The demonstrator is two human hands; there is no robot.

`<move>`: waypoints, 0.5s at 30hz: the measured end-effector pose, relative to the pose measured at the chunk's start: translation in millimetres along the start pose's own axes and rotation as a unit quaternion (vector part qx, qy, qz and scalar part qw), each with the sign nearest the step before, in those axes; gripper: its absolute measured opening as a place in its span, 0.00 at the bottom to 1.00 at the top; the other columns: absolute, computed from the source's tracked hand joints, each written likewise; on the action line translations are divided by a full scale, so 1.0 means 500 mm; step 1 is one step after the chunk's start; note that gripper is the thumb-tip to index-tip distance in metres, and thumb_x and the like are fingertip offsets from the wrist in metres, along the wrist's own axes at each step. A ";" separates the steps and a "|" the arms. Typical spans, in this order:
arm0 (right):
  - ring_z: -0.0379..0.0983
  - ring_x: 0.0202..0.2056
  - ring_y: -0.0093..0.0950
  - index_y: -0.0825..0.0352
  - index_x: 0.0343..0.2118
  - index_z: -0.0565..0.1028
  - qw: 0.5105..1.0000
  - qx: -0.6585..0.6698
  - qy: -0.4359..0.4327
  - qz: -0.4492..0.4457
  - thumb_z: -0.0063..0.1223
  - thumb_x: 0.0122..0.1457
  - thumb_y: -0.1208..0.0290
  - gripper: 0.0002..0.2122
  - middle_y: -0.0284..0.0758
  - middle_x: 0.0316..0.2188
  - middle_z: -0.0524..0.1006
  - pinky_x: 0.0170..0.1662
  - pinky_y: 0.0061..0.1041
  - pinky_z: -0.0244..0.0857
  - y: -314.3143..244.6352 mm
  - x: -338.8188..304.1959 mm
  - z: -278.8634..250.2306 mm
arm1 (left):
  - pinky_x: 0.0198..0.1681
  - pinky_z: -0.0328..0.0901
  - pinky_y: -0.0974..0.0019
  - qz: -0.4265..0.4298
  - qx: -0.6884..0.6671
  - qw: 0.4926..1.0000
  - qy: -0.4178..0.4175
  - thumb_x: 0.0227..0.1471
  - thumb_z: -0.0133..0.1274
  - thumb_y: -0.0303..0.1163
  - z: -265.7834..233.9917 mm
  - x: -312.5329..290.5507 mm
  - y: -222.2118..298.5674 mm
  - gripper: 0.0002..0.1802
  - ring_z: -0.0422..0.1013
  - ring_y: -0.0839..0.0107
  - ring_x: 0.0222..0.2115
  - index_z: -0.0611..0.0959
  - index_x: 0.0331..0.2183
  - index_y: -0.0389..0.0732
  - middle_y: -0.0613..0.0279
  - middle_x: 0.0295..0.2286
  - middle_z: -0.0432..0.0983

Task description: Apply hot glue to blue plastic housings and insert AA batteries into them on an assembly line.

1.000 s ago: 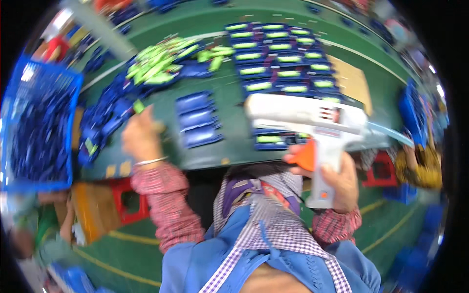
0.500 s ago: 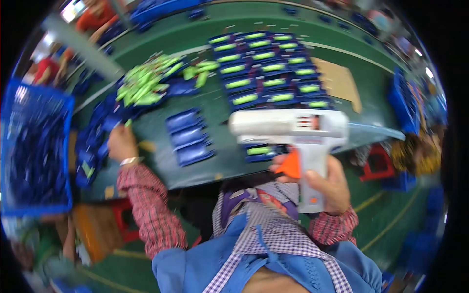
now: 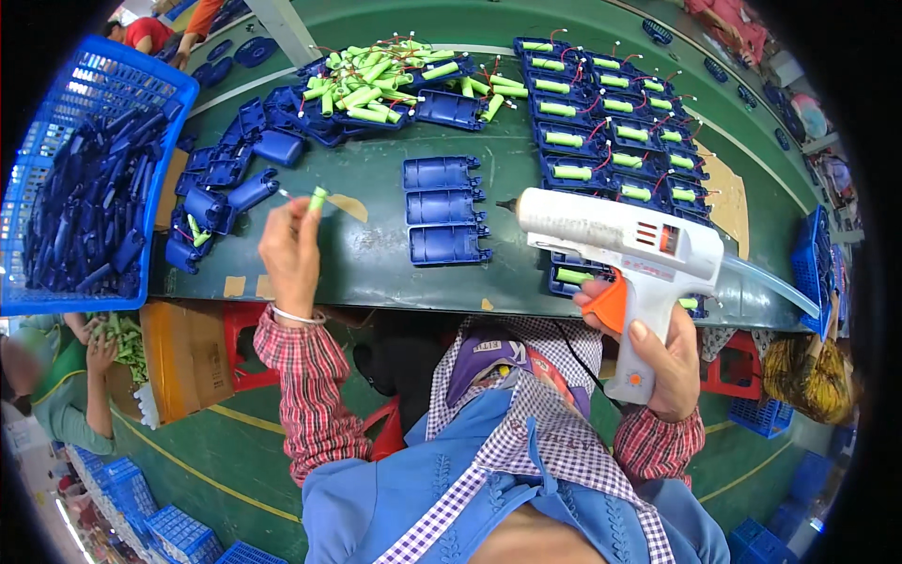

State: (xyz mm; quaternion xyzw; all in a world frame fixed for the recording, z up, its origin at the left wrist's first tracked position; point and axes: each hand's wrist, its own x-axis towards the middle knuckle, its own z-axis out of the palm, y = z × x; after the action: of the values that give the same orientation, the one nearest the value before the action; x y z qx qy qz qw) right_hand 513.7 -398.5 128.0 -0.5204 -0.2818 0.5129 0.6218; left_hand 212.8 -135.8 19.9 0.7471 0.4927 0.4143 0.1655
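Note:
Between the fingertips of my left hand [image 3: 291,252] is a green battery cell [image 3: 318,197], held above the left part of the bench. My right hand [image 3: 669,362] grips the handle of a white hot glue gun [image 3: 615,230] with an orange trigger; its dark nozzle points left. A clear glue stick [image 3: 770,284] sticks out of the gun's rear. Left of the nozzle, three blue plastic housings [image 3: 442,209] lie in a column with no cells in them. Under and behind the gun stand rows of blue housings [image 3: 564,141], each with a green cell and red wires.
A pile of green cells [image 3: 371,80] lies at the back among loose blue housings [image 3: 225,169]. A blue crate [image 3: 174,103] full of blue parts stands at the left. Cardboard [image 3: 723,197] lies behind the gun. At lower left, a co-worker [image 3: 70,385] sits beside a carton [image 3: 188,352].
My left hand has moved right, away from the loose housings, with the green cell in its fingers. The view has shifted; the glue gun stays in my right hand.

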 end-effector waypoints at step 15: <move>0.74 0.48 0.32 0.76 0.54 0.66 0.994 -0.088 -0.065 -0.004 0.50 0.63 0.72 0.19 0.44 0.48 0.74 0.50 0.31 0.70 0.045 0.134 0.085 | 0.28 0.71 0.63 -0.064 0.073 0.992 -0.076 0.46 0.62 0.23 -0.007 -0.028 0.048 0.36 0.74 0.63 0.30 0.66 0.55 0.35 0.51 0.30 0.73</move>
State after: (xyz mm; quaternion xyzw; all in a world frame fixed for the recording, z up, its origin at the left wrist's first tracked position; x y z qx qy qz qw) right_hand 489.6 -322.2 107.4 -0.5381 -0.3675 0.5163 0.5557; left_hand 221.8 -159.6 31.5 0.7531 0.5548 0.3081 0.1736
